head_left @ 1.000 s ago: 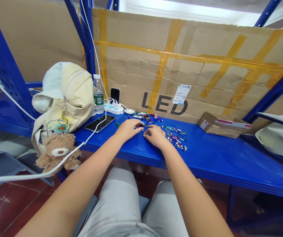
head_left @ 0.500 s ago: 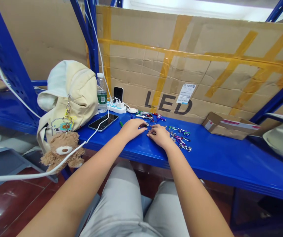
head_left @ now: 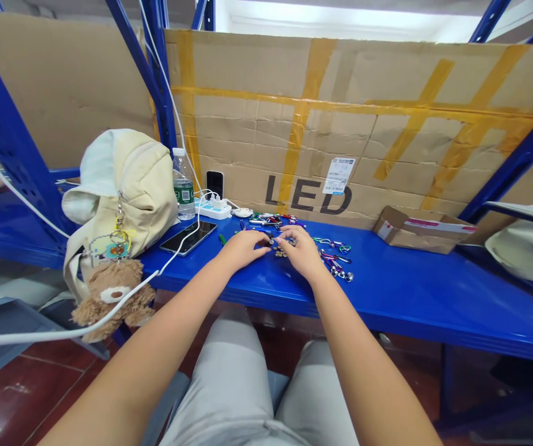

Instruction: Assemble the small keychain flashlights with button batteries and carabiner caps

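My left hand (head_left: 246,249) is closed in a pinch on a small shiny metal piece (head_left: 271,241), too small to make out. My right hand (head_left: 300,253) reaches in from the other side, fingertips bent together at that piece; what they grip is partly hidden. Several small brassy metal bits (head_left: 281,252) lie on the blue shelf (head_left: 401,279) between the hands. Coloured carabiner clips (head_left: 334,242) with rings and little silver bells (head_left: 349,277) are laid out right of my right hand. Behind the hands is a pile of more coloured clips (head_left: 273,220).
A phone (head_left: 189,238), a white power strip (head_left: 215,209), a water bottle (head_left: 183,186) and a cream backpack (head_left: 143,179) with a teddy bear charm (head_left: 115,294) stand left. A white cable (head_left: 167,265) crosses there. At right sits an open cardboard box (head_left: 427,230); a cardboard sheet (head_left: 248,136) stands behind.
My right hand has lifted slightly and its fingertips have moved up to the left hand's pinch, uncovering the small metal bits below. The whole view has shifted a little.
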Action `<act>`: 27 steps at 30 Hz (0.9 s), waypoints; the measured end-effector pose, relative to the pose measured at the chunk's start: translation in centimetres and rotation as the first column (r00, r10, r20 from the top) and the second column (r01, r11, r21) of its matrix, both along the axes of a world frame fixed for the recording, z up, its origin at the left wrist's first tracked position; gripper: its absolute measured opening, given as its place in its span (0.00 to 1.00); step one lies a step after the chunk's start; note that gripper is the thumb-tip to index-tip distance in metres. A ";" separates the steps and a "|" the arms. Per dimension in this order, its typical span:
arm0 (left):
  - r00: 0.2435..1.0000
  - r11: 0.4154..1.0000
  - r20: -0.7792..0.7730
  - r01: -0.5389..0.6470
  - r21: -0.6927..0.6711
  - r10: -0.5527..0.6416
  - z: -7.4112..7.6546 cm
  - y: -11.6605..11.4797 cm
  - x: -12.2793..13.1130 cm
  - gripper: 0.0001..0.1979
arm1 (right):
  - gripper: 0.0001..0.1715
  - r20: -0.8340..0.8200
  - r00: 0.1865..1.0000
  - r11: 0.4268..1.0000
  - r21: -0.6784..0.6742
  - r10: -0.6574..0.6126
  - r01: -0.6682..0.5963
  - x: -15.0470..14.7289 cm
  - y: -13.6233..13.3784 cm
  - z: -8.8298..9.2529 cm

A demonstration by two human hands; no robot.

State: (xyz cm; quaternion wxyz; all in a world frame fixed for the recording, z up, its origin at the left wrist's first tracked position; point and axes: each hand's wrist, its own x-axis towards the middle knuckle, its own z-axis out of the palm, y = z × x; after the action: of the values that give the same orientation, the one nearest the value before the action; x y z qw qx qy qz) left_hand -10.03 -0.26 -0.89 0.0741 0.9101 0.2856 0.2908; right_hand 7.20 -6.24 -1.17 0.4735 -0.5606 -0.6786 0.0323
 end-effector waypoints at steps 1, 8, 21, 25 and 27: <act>1.000 1.000 -0.001 0.018 0.007 -0.018 0.0 -0.1 0.0 0.09 | 0.06 -0.017 0.999 0.999 -0.006 0.035 -0.035 0.0 -0.1 0.1; 0.997 0.996 -0.002 0.075 0.040 -0.075 0.1 -0.2 0.0 0.09 | 0.05 -0.085 0.995 0.997 -0.055 0.045 -0.050 -0.4 -0.1 -0.1; 0.995 0.995 0.028 -0.093 0.024 0.092 -0.4 0.4 -0.2 0.10 | 0.05 0.207 0.973 0.964 -0.219 -0.102 0.148 -1.0 -1.1 0.3; 0.992 0.992 0.017 -0.126 0.008 0.126 0.0 0.2 -0.2 0.10 | 0.06 0.339 0.941 0.916 -0.381 0.015 0.122 -0.9 -1.8 0.4; 0.992 0.992 0.008 -0.128 0.000 0.128 0.1 0.1 -0.2 0.10 | 0.07 0.352 0.935 0.914 -0.391 0.043 0.106 -0.5 -1.8 0.2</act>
State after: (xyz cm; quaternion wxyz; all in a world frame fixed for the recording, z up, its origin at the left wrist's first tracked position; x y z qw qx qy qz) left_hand -10.23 -0.16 -0.83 0.0562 0.8889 0.3428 0.2985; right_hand 6.68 -8.03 -0.94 0.2183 -0.6537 -0.7219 0.0626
